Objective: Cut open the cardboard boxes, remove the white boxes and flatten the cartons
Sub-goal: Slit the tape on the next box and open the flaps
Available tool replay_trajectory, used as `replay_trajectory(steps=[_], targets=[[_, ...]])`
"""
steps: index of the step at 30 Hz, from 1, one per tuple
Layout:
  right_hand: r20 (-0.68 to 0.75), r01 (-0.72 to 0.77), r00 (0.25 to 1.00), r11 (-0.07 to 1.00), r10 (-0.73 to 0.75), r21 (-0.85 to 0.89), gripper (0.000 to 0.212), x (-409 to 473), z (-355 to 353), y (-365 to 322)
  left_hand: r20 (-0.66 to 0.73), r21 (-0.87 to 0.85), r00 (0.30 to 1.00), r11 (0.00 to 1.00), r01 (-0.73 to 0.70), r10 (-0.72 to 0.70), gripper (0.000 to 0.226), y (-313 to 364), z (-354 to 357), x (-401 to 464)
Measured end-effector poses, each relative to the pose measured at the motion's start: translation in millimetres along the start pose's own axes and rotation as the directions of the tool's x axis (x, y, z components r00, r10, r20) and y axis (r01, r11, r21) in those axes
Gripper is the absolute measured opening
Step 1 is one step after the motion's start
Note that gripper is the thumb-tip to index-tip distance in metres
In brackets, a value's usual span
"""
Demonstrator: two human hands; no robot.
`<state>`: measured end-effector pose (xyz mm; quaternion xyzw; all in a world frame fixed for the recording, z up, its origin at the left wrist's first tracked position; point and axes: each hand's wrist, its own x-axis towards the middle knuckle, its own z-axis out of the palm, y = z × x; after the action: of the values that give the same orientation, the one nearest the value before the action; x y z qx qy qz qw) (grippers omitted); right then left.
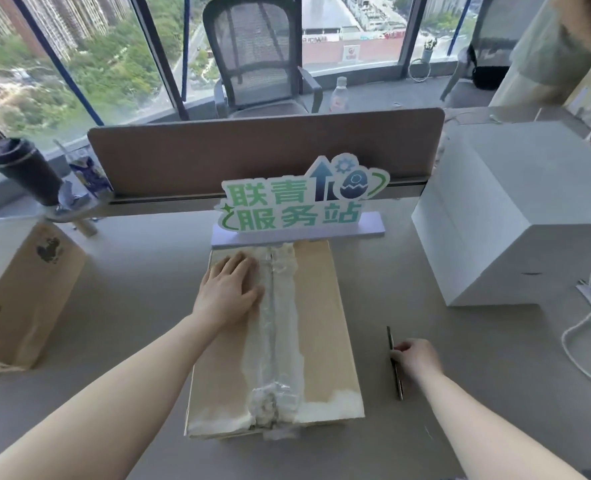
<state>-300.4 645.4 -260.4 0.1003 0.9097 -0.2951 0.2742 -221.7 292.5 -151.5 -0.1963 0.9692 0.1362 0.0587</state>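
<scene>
Head view of a grey desk (131, 306). Two cardboard boxes are visible. One taped carton (276, 341) lies flat at centre frame, a strip of clear tape (280, 327) running along its top seam from far edge to near edge. A second carton (20, 296) stands at the left edge of the frame, well apart from the first. One large white box (501, 216) sits at the right of the frame.

The left hand (230, 292) lies flat on the upper left part of the central carton, fingers straight and spread, their tips touching the tape. The right hand (417, 358), at lower right on the desk just beside the carton, has curled fingers on one thin dark cutter (394, 363) that lies on the desk surface; whether the fingers fully clamp it cannot be told.

One green-lettered sign (301, 199) stands just behind the carton, before one brown divider panel (266, 150). One dark cup (23, 168) stands at upper left. Two office chairs (256, 57) appear beyond the panel.
</scene>
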Motion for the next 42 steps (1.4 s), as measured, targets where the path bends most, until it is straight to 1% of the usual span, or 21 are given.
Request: replay_trajectory(steps=[3, 5, 7, 9, 11, 12, 14, 15, 16, 17, 19, 20, 22, 23, 26, 30, 33, 36, 38, 40, 42], targets=[[-0.006, -0.022, 1.000, 0.999, 0.022, -0.040, 0.003, -0.2, -1.0, 3.3, -0.028, 0.010, 1.000, 1.000, -0.003, 0.003, 0.066, -1.3, -4.2, 2.0], [-0.033, -0.021, 0.999, 0.997, 0.018, -0.075, 0.006, -3.4, -5.9, -4.8, -0.055, -0.012, 0.998, 1.000, -0.006, 0.005, 0.061, 1.1, -6.1, 7.7], [-0.145, 0.017, 0.989, 0.999, -0.024, -0.050, 0.011, -7.0, -12.4, -24.5, -0.080, -0.051, 0.997, 0.999, 0.000, -0.004, 0.056, 5.1, -5.8, 15.1], [-0.283, 0.149, 0.951, 0.988, -0.129, 0.050, 0.013, -13.5, -18.1, -56.8, -0.085, -0.069, 0.996, 0.998, 0.013, -0.019, 0.053, 8.1, -3.1, 22.8], [-0.380, 0.363, 0.878, 0.923, -0.291, 0.130, 0.014, -25.0, -22.6, -102.2, -0.064, -0.067, 0.997, 0.997, 0.038, -0.042, 0.053, 10.9, -1.6, 32.1], [-0.425, 0.472, 0.821, 0.872, -0.382, 0.129, 0.015, -31.5, -23.1, -125.9, -0.052, -0.069, 0.997, 0.996, 0.054, -0.057, 0.051, 12.9, -1.9, 36.3], [-0.480, 0.676, 0.649, 0.737, -0.589, 0.009, 0.016, -41.0, -18.6, -169.3, -0.037, -0.080, 0.996, 0.994, 0.079, -0.082, 0.046, 16.9, -5.1, 43.4], [-0.448, 0.738, 0.573, 0.670, -0.686, -0.083, 0.019, -43.1, -13.5, -188.0, -0.032, -0.087, 0.996, 0.993, 0.085, -0.088, 0.042, 18.4, -7.5, 46.3], [-0.360, 0.766, 0.540, 0.621, -0.761, -0.163, 0.026, -42.8, -6.8, -203.8, -0.033, -0.101, 0.995, 0.991, 0.086, -0.090, 0.038, 19.2, -9.2, 48.9], [-0.234, 0.770, 0.554, 0.599, -0.799, -0.220, 0.033, -40.3, 0.9, -216.7, -0.040, -0.130, 0.995, 0.988, 0.086, -0.092, 0.036, 19.1, -9.8, 51.0], [-0.009, 0.741, 0.629, 0.604, -0.777, -0.293, 0.043, -33.8, 15.4, -238.1, -0.065, -0.215, 0.993, 0.973, 0.085, -0.101, 0.035, 16.6, -9.0, 54.4], [0.064, 0.717, 0.666, 0.614, -0.743, -0.330, 0.045, -29.9, 21.3, -246.3, -0.082, -0.254, 0.991, 0.964, 0.081, -0.105, 0.034, 14.3, -7.9, 56.0], [0.122, 0.681, 0.701, 0.608, -0.703, -0.407, 0.043, -21.2, 30.4, -255.1, -0.122, -0.318, 0.986, 0.946, 0.065, -0.109, 0.031, 10.3, -5.1, 58.7], [0.113, 0.678, 0.703, 0.614, -0.702, -0.404, 0.040, -18.0, 32.9, -256.5, -0.143, -0.349, 0.983, 0.936, 0.056, -0.112, 0.029, 9.2, -4.6, 59.2], [0.046, 0.706, 0.688, 0.653, -0.724, -0.275, 0.029, -11.6, 37.4, -253.0, -0.172, -0.423, 0.977, 0.905, 0.044, -0.128, 0.021, 8.5, -4.6, 61.3], [-0.024, 0.722, 0.686, 0.684, -0.727, -0.100, 0.017, -8.9, 39.4, -248.0, -0.147, -0.486, 0.974, 0.870, 0.080, -0.171, 0.016, 9.5, -4.9, 67.1], [-0.059, 0.715, 0.693, 0.696, -0.718, -0.067, 0.010, -10.9, 38.0, -253.6, -0.120, -0.536, 0.977, 0.840, 0.088, -0.179, 0.016, 9.6, -8.4, 68.0], [-0.081, 0.702, 0.709, 0.712, -0.701, -0.019, 0.014, -14.7, 35.7, -261.3, -0.074, -0.669, 0.982, 0.739, 0.080, -0.173, 0.016, 5.2, -10.6, 70.0], [-0.071, 0.692, 0.721, 0.718, -0.689, 0.068, 0.019, -16.7, 33.8, -263.2, -0.046, -0.736, 0.985, 0.673, 0.077, -0.164, 0.017, 3.1, -13.5, 71.2], [-0.045, 0.670, 0.739, 0.725, -0.672, 0.160, 0.022, -17.8, 30.6, -263.7, -0.026, -0.760, 0.989, 0.645, 0.077, -0.148, 0.016, 2.2, -15.9, 71.8], [-0.006, 0.649, 0.749, 0.733, -0.662, 0.206, 0.022, -17.5, 28.1, -263.6, -0.017, -0.787, 0.990, 0.613, 0.072, -0.138, 0.016, 1.4, -19.6, 69.5]])
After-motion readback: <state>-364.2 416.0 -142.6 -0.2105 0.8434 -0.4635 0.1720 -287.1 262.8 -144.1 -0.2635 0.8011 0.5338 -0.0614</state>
